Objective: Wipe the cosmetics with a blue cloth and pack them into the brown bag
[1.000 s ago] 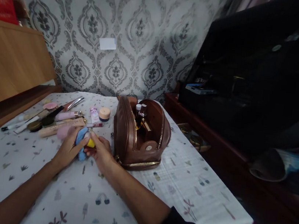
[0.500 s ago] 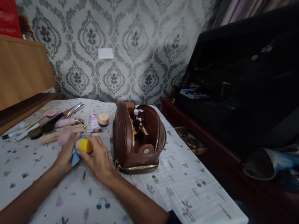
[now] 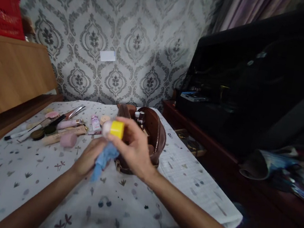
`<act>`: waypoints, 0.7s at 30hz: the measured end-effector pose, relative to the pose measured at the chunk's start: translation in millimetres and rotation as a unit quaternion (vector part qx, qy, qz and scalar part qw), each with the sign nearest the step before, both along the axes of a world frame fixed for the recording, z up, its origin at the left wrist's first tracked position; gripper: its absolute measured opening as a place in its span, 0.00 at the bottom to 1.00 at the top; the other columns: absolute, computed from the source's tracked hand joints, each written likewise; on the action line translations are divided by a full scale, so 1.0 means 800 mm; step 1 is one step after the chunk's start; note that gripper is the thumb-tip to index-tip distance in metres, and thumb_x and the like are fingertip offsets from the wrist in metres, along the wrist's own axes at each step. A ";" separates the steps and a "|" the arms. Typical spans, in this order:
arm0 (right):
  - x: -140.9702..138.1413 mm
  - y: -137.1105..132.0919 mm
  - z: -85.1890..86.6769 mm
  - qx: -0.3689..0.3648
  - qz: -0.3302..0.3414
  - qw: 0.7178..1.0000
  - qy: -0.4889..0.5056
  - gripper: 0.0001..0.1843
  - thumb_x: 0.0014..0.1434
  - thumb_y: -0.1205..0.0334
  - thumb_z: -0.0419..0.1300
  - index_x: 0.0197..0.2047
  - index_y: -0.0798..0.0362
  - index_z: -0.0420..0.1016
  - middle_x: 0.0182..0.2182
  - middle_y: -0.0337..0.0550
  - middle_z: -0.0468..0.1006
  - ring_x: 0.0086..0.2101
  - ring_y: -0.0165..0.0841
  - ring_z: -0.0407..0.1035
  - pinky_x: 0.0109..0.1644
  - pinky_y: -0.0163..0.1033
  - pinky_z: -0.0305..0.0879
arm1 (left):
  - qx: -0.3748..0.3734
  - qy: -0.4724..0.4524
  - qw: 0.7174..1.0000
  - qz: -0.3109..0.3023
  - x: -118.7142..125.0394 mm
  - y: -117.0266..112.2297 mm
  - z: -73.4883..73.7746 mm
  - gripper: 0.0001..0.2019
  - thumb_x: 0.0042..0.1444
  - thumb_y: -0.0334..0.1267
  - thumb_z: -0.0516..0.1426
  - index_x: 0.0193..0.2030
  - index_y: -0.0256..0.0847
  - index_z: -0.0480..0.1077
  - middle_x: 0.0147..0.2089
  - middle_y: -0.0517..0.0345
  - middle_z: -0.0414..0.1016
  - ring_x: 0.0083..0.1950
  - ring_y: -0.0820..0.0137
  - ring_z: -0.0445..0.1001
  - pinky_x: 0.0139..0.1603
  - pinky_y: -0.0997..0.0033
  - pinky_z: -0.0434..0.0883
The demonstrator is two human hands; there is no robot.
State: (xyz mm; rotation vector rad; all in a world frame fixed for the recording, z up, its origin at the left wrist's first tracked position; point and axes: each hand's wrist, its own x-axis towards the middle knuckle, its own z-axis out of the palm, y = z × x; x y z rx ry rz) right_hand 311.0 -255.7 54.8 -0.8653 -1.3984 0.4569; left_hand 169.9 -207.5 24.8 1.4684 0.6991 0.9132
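Note:
My right hand (image 3: 134, 147) is closed round a small bottle with a yellow cap (image 3: 117, 129) and a pale whitish body. It is held up in front of the brown cosmetic bag (image 3: 160, 136), hiding much of it. My left hand (image 3: 89, 156) is closed on a crumpled blue cloth (image 3: 105, 156) that hangs down just below the bottle. The bag stands open and upright, with a dark-capped bottle (image 3: 141, 117) and a white-capped one inside. Motion smears both hands slightly.
Left on the patterned cloth lie makeup items: a pink sponge-like piece (image 3: 68, 140), brushes (image 3: 26, 134), a pink tube (image 3: 95, 123) and a round jar (image 3: 105, 120). A wooden cabinet (image 3: 13, 72) borders the left; a large black screen (image 3: 242, 92) stands right.
Both hands have moved right and up from beside the makeup items, carrying the yellow-capped bottle and blue cloth. The right hand now overlaps the bag, and the pink piece is uncovered.

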 end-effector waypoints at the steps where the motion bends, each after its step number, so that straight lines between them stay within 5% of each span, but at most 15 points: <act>1: 0.009 -0.004 0.010 -0.015 -0.002 0.999 0.050 0.22 0.56 0.52 0.66 0.51 0.49 0.71 0.43 0.43 0.77 0.42 0.36 0.73 0.47 0.42 0.71 | 0.064 0.032 0.997 -0.017 0.007 -0.011 0.007 0.21 0.56 0.59 0.56 0.36 0.40 0.73 0.22 0.60 0.70 0.21 0.72 0.66 0.23 0.73 0.65; 5: 0.054 -0.004 0.034 -0.030 -0.050 0.992 0.113 0.22 0.54 0.49 0.65 0.48 0.50 0.69 0.35 0.40 0.76 0.32 0.32 0.71 0.34 0.36 0.67 | 0.283 0.213 0.933 -0.060 0.032 -0.041 0.022 0.24 0.61 0.47 0.54 0.63 0.44 0.66 0.22 0.64 0.70 0.24 0.69 0.69 0.28 0.72 0.64; 9: 0.098 0.015 0.028 -0.059 -0.170 0.982 -0.059 0.22 0.52 0.54 0.66 0.48 0.52 0.70 0.34 0.42 0.76 0.34 0.35 0.70 0.37 0.39 0.65 | 0.364 0.334 0.867 -0.060 0.052 -0.044 0.012 0.26 0.63 0.47 0.50 0.64 0.36 0.64 0.20 0.61 0.69 0.23 0.63 0.71 0.26 0.69 0.59; 12: 0.115 0.030 0.018 -0.104 -0.222 0.930 -0.276 0.18 0.51 0.63 0.66 0.46 0.54 0.72 0.37 0.46 0.76 0.37 0.38 0.71 0.42 0.40 0.64 | 0.376 0.366 0.848 -0.078 0.057 -0.041 -0.002 0.21 0.65 0.48 0.46 0.55 0.38 0.70 0.26 0.55 0.75 0.29 0.60 0.76 0.28 0.68 0.60; 15: 0.117 0.044 0.014 -0.150 -0.193 0.861 -0.446 0.16 0.49 0.69 0.65 0.43 0.54 0.74 0.39 0.49 0.78 0.38 0.41 0.72 0.40 0.39 0.62 | 0.391 0.367 0.840 -0.081 0.053 -0.041 -0.015 0.20 0.65 0.47 0.46 0.57 0.40 0.68 0.27 0.54 0.77 0.29 0.59 0.78 0.29 0.69 0.62; 21: 0.109 0.077 0.011 -0.201 -0.137 0.728 -0.641 0.09 0.44 0.71 0.68 0.32 0.53 0.78 0.28 0.47 0.79 0.32 0.40 0.75 0.33 0.37 0.62 | 0.426 0.338 0.837 -0.065 0.049 -0.036 -0.034 0.22 0.66 0.44 0.47 0.61 0.38 0.65 0.30 0.52 0.81 0.30 0.60 0.79 0.31 0.68 0.67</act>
